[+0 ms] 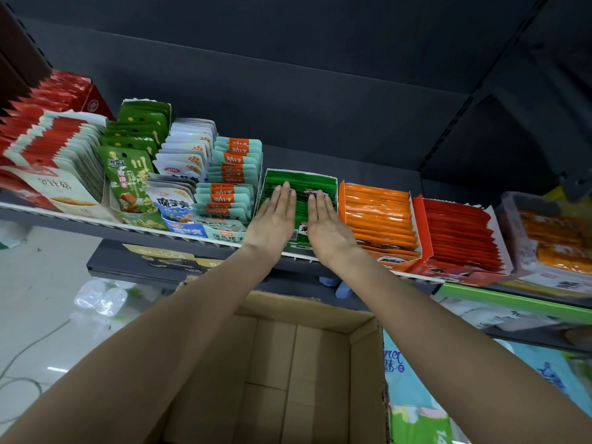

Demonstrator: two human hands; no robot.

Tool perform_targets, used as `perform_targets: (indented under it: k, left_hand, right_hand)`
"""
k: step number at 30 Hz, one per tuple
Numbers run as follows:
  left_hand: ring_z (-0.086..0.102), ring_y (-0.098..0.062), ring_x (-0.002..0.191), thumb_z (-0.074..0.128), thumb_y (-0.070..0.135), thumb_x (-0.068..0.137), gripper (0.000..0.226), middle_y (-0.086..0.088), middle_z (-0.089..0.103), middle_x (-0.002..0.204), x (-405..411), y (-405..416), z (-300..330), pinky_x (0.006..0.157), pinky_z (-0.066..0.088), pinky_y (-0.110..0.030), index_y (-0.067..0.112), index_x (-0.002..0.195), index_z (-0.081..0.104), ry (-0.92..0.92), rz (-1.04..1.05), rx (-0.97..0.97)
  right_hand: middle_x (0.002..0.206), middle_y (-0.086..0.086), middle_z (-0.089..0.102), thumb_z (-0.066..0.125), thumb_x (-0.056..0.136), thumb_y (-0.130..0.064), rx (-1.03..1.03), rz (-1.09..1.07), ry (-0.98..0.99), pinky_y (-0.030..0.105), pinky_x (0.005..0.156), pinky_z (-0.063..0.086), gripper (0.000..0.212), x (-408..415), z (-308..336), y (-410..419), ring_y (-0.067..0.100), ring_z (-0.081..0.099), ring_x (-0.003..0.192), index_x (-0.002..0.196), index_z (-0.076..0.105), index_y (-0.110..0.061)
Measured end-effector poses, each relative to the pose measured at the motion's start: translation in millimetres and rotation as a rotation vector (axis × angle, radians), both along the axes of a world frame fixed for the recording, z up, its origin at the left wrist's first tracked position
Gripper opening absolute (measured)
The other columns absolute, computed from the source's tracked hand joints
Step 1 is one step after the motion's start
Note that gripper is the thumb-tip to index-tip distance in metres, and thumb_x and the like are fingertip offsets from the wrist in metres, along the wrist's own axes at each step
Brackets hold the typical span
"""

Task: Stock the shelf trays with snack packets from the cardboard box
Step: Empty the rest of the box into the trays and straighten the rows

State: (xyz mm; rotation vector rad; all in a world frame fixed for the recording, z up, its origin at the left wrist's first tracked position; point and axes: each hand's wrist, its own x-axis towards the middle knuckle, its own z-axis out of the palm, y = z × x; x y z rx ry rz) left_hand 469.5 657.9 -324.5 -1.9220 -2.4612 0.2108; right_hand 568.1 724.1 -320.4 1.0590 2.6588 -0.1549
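A green display tray (pixel 331 182) full of green snack packets (pixel 301 206) sits in the middle of the shelf. My left hand (pixel 275 219) lies flat on the packets' left half, fingers straight and together. Over the right half, my right hand (pixel 323 222) rests flat the same way. Neither hand grips anything. Below my forearms stands the cardboard box (pixel 288 363), open at the top, with only bare cardboard showing inside.
Right of the green tray are an orange tray (pixel 378 216), a red tray (pixel 458 238) and a clear tub (pixel 544 238). Left of it stand teal (pixel 230 184), white-blue (pixel 182 187), green (pixel 131 168) and red-white (pixel 48 145) packet rows. The shelf edge (pixel 160 232) runs below them.
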Motion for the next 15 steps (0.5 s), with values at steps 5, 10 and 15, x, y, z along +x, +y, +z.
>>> perform_targets:
  k: [5,10,15]
  left_hand:
    - [0.055,-0.026,0.100,0.068,-0.008,0.069,0.046,-0.012,0.055,0.109,-5,-24,6,0.082,0.047,-0.031,0.003,0.111,0.054,0.073,-0.204,0.128]
    - [0.049,-0.026,0.120,0.052,-0.006,0.086,0.046,-0.010,0.053,0.126,-8,-26,1,0.101,0.035,-0.034,0.006,0.129,0.044,0.071,-0.193,-0.171]
    - [0.053,-0.026,0.116,0.052,-0.007,0.086,0.046,-0.009,0.054,0.125,-6,-23,4,0.099,0.037,-0.034,0.010,0.128,0.045,0.068,-0.175,-0.244]
  right_hand:
    - [0.156,0.021,0.009,0.061,0.079,0.011,0.126,-0.001,0.179,0.034,0.116,0.023,0.088,6,-4,-7,0.031,0.011,0.145,0.149,0.012,-0.005]
    - [0.116,0.012,0.052,0.051,0.085,0.006,0.229,0.092,0.350,0.033,0.088,0.047,0.039,14,-2,-16,0.025,0.048,0.108,0.123,0.052,-0.004]
    - [0.113,0.011,0.060,0.045,0.092,-0.006,0.069,0.137,-0.012,0.034,0.073,0.042,0.025,12,1,-26,0.029,0.058,0.102,0.114,0.057,-0.006]
